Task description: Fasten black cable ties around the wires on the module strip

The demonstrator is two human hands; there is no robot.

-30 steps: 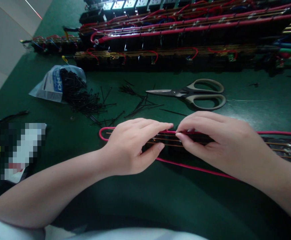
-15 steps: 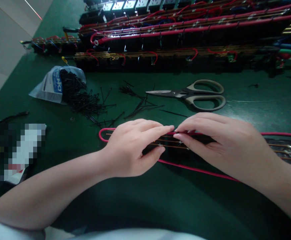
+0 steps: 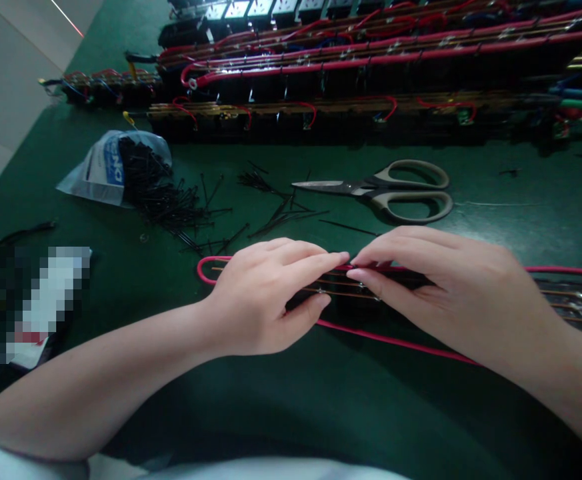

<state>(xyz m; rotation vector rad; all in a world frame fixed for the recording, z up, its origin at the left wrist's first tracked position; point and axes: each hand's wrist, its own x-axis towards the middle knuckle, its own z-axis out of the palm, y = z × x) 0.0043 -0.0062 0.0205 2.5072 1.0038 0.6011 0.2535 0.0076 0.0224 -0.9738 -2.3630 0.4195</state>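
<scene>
A long black strip with copper bars [image 3: 355, 305] lies lengthwise on the green table. A red cable [image 3: 395, 343] runs along its far edge, loops round its left end and comes back along the near side. My left hand [image 3: 271, 293] is wrapped over the strip, fingers on the far edge and thumb on the near side. Close to its forefinger, my right hand [image 3: 435, 287] pinches at the red cable on the far edge, thumb and forefinger nearly together. Whatever small thing sits between those fingertips is too hidden to name.
Scissors [image 3: 401, 189] lie beyond my hands. To their left, black cable ties [image 3: 171, 203] spill from a clear plastic bag [image 3: 101, 170]. More wired strips [image 3: 321, 73] fill the back of the table [image 3: 281, 413]. A blurred-out white object [image 3: 53, 300] lies at left.
Both hands keep practically the same pose and place. The view has shifted very slightly; nothing has been picked up or let go.
</scene>
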